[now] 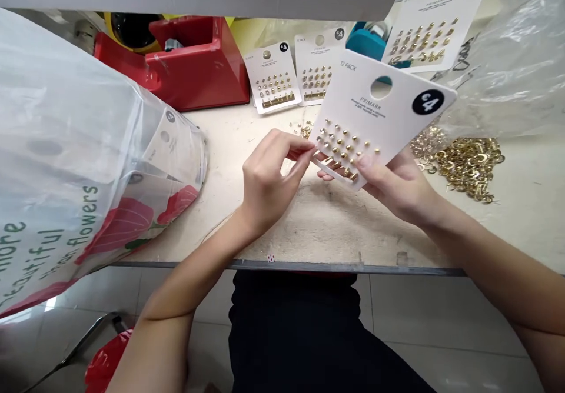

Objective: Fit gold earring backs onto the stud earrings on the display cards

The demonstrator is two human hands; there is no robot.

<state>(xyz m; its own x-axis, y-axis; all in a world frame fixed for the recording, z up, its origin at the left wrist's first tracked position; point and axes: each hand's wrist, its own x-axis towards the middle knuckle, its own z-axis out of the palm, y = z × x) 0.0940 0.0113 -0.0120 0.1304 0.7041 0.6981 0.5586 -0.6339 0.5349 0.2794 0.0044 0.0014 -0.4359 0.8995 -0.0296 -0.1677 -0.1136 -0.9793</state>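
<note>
Gold stud earring card (pixel 375 107) above the bench (pixel 326 222): left hand (pixel 269 184) pinches its lower edge; right hand (pixel 397 190) clasps its lower corner. Risk: a slipping pinch could shed studs (pixel 346 146).

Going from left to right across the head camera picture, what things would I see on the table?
White plastic bag → red tape dispenser → left hand → earring card → pile of gold earrings → clear plastic bag
</note>
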